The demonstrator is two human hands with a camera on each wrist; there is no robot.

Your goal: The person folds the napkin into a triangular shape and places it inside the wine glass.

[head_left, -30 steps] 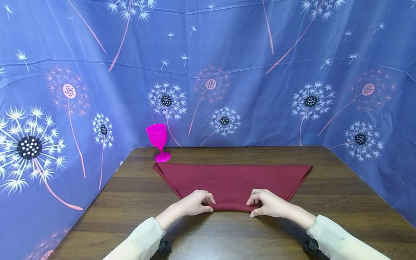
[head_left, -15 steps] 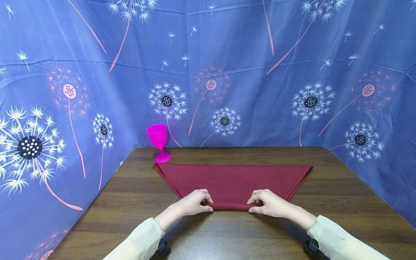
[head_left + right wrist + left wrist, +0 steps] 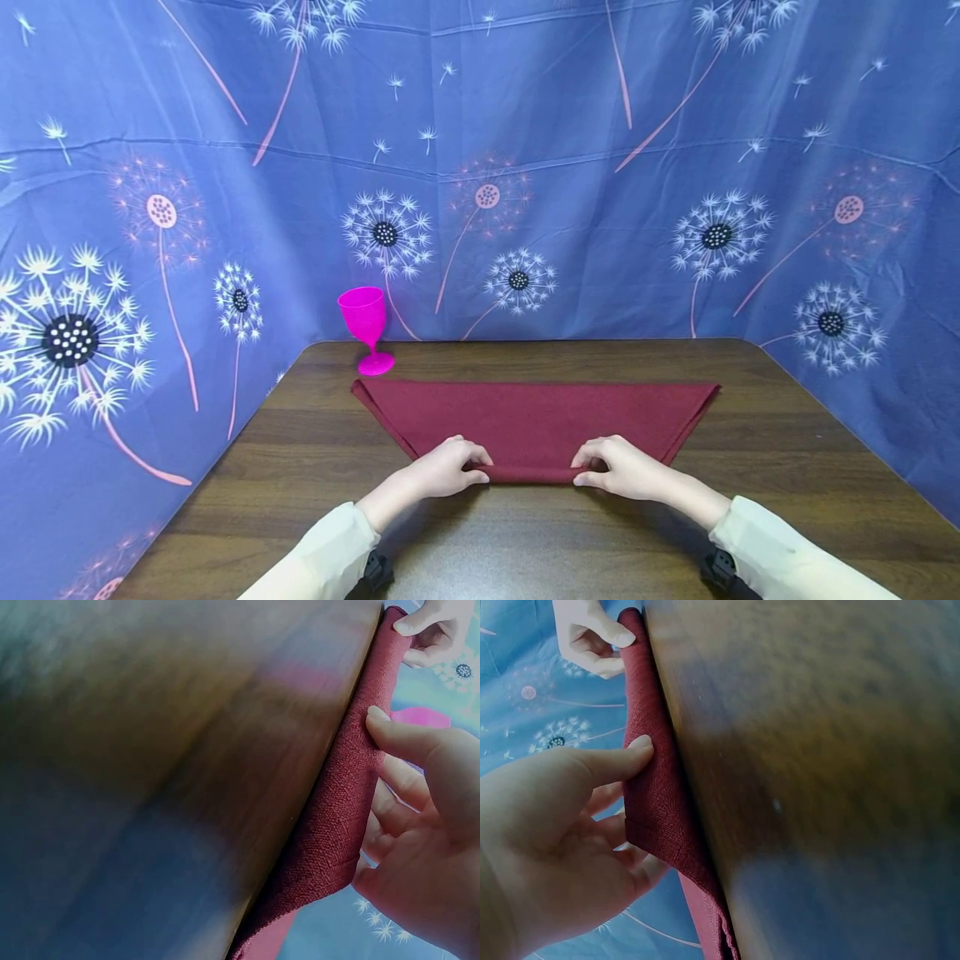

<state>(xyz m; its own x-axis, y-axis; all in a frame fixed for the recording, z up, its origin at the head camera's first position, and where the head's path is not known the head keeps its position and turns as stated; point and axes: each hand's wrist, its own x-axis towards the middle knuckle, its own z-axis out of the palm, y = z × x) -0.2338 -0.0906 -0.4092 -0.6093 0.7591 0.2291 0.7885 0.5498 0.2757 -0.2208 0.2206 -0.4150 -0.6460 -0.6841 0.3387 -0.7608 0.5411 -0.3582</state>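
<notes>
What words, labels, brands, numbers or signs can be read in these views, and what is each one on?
None can be read.
Red cloth: no lettering visible.
Pink goblet: no lettering visible.
Blue backdrop: printed dandelions, no words or numbers.
Wooden table: wood grain only.
Left wrist's black device and right wrist's black device: too small and dark to tell whether they bear any marking.

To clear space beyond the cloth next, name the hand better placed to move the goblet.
Probably the left hand: the goblet stands beyond the far left corner of the cloth. The right hand is farther away, and both hands hold the cloth.
</notes>
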